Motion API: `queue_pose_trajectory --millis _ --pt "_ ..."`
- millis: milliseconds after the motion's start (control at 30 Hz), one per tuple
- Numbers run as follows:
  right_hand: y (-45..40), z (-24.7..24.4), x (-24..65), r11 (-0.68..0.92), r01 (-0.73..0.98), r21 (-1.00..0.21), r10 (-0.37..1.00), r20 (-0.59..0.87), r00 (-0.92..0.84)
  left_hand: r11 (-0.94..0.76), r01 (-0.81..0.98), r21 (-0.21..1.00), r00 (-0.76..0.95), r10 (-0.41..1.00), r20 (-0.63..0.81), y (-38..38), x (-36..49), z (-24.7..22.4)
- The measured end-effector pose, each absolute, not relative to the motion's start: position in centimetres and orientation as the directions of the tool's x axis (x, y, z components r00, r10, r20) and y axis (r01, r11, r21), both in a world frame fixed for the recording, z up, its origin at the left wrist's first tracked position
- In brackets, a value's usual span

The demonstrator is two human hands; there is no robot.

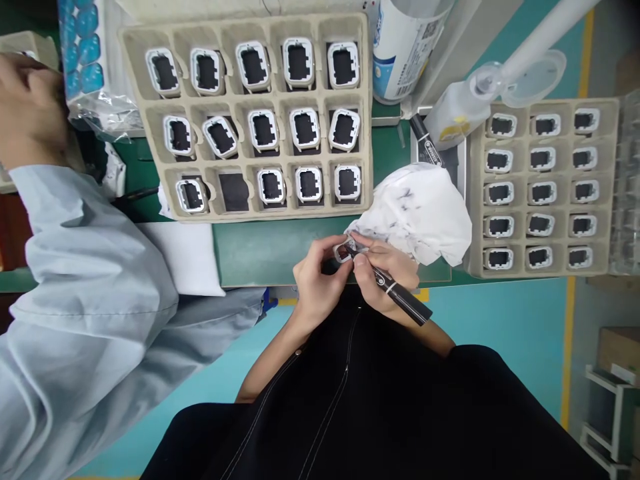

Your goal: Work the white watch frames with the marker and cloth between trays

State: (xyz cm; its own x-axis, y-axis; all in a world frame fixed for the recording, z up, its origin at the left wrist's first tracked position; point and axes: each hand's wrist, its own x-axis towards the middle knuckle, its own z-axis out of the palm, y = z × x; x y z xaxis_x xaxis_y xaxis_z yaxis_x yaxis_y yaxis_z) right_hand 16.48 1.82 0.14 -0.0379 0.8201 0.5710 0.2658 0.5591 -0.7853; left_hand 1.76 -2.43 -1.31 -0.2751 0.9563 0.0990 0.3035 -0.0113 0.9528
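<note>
Close to the table's front edge, my left hand (320, 277) pinches a small light-coloured watch case frame (343, 251), mostly covered by fingers. My right hand (386, 270) grips a black marker pen (404, 298), its tip end at the frame and its dark rear end pointing down to the right. A white cloth (425, 210) with dark ink smudges lies just beyond my right hand. Above my hands, a pulp tray (295, 217) holds rows of similar frames, with one compartment (234, 192) in the front row showing only its dark bottom.
On the right stands a second pulp tray (477, 200) of frames. Behind the cloth are another black marker (426, 140), a clear pump bottle (453, 113) and a labelled plastic container (405, 53). At left, a co-worker's sleeve (85, 247) and hand (33, 110) reach over the table, near a white pad (185, 259).
</note>
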Motion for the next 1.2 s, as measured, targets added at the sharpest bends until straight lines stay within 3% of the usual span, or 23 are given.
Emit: queue_pose_trajectory --millis 267,667,1200 --pt "1.5 0.1 16.8 0.519 0.322 -0.792 0.850 0.519 -0.093 -0.035 0.370 0.929 -0.276 0.950 0.146 -2.6 1.8 -1.5" --pt "1.9 0.5 16.4 0.575 0.312 -0.756 0.804 0.593 -0.046 -0.096 0.411 0.907 -0.277 0.934 0.224 -2.5 1.9 -1.7" --pt "2.3 0.9 15.9 0.651 0.368 -0.664 0.733 0.676 -0.075 -0.062 0.374 0.925 -0.269 0.948 0.172 -2.6 1.6 -1.7"
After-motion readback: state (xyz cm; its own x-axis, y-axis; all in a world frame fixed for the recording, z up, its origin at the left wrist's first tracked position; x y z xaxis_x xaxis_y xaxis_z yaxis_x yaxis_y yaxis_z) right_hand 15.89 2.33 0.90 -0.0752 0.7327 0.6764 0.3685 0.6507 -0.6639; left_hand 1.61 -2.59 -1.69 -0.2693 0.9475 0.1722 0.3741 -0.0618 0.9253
